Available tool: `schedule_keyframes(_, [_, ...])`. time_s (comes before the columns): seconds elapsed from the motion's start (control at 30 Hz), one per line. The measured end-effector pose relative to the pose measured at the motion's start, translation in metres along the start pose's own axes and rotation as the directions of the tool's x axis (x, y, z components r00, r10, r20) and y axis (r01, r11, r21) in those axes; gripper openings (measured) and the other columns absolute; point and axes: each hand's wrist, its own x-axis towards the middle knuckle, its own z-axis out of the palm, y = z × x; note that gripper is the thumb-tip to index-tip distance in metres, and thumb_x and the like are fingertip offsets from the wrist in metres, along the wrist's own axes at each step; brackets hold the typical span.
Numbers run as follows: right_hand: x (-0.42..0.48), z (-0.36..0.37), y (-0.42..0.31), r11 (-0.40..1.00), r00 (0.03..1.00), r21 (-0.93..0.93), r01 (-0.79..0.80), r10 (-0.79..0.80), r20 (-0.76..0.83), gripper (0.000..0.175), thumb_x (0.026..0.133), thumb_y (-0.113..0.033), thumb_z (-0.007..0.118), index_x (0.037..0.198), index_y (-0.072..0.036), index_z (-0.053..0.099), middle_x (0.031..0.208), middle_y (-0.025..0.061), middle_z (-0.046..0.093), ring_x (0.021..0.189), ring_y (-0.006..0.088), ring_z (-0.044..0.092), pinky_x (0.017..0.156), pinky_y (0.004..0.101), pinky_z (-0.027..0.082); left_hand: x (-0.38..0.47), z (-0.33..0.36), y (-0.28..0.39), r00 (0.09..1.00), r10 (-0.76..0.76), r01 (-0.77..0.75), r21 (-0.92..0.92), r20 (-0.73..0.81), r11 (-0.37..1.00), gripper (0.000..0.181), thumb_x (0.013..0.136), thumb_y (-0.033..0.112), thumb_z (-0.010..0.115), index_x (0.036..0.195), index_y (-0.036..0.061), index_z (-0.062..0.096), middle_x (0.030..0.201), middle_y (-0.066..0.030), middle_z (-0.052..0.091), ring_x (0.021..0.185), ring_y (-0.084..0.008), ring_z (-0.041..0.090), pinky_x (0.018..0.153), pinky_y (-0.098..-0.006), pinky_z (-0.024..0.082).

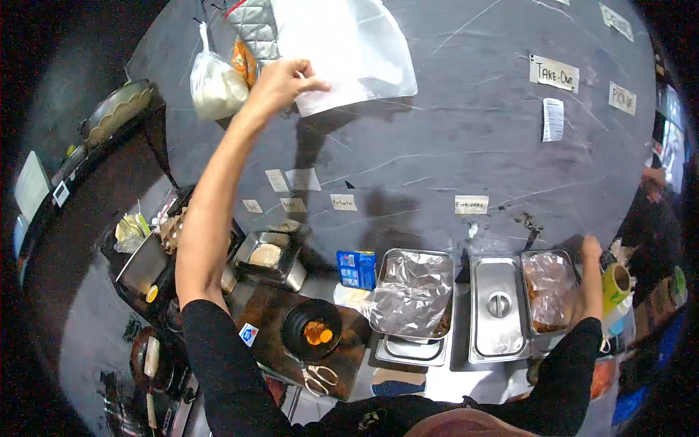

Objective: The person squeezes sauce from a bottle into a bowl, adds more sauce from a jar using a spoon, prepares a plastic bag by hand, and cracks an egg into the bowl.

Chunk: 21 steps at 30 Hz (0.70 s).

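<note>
My left hand [286, 84] is raised at the wall, its thumb and fingers at the lower left corner of a hanging white plastic sheet or bag [349, 60]; whether it pinches the plastic is hard to tell. Beside it hang a quilted oven mitt [259, 33] and a knotted plastic bag with pale contents [218, 90]. Low on the right, my right hand [591, 248] is at the far right corner of a metal food pan covered with clear plastic [549, 284]; its fingers are partly hidden.
Along the counter stand a lidded steel pan [498, 306], a larger film-covered pan [415, 289], a blue packet [356, 269] and a black bowl with orange food [311, 330]. Scissors [319, 378] lie on a dark wooden board [349, 360]. At the far right, part of another person [655, 177] shows.
</note>
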Motion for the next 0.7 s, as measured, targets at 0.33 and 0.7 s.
schedule_keyframes(0.33, [-0.032,-0.033,-0.049,0.992,0.847,0.095,-0.077,0.116,-0.519,0.032,0.086,-0.029,0.052,0.107,-0.006,0.057,0.106,0.0172,0.060,0.099,0.0333,0.058,0.079,0.0438,0.048,-0.007,-0.038,0.026,0.998,-0.049,0.052,-0.068,0.038,0.996,0.028,0.081,0.030,0.067,0.087,0.0017,0.068,0.068,-0.0024,0.063,0.062,-0.0074,0.056,0.056,-0.0230,0.043])
schedule_keyframes(0.7, [-0.284,-0.392,-0.308,-0.453,0.538,0.658,0.602,-0.380,-0.753,0.033,0.090,-0.030,0.054,0.107,-0.003,0.064,0.094,0.0063,0.066,0.086,0.0119,0.060,0.073,0.0255,0.048,-0.006,-0.024,0.061,0.994,-0.104,0.112,-0.555,0.045,0.824,0.023,0.086,0.026,0.063,0.089,0.0039,0.066,0.080,-0.0021,0.065,0.070,-0.0086,0.058,0.063,-0.0223,0.046])
